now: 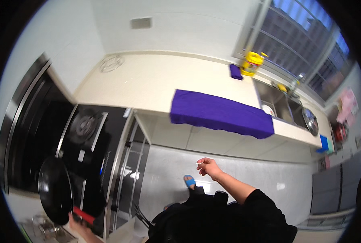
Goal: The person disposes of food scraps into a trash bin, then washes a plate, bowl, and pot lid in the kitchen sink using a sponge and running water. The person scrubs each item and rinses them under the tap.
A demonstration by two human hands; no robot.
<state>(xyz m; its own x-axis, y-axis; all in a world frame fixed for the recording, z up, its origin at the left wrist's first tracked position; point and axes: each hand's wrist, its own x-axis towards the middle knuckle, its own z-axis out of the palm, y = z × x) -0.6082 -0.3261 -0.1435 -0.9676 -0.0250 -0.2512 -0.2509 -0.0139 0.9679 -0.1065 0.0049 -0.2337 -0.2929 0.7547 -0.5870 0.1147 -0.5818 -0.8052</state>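
Note:
At the lower left, my left hand [78, 226] is closed at the red and black handle [83, 215] of a dark frying pan. The pan [55, 191] is tilted up on its side over the near part of the black gas hob [91, 158]. The far burner [83, 126] has nothing on it. My right hand [209, 167] hangs in the air over the grey floor, fingers loosely curled and apart, holding nothing. Beyond it a purple cloth [219, 112] lies over the front edge of the pale countertop [144, 82].
A steel sink [273, 97] is at the right, with a yellow pump bottle [251, 63] and folded purple cloth [236, 72] beside it. A round metal lid [310, 122] rests at its right edge. A wire rack [111, 63] lies in the far left corner.

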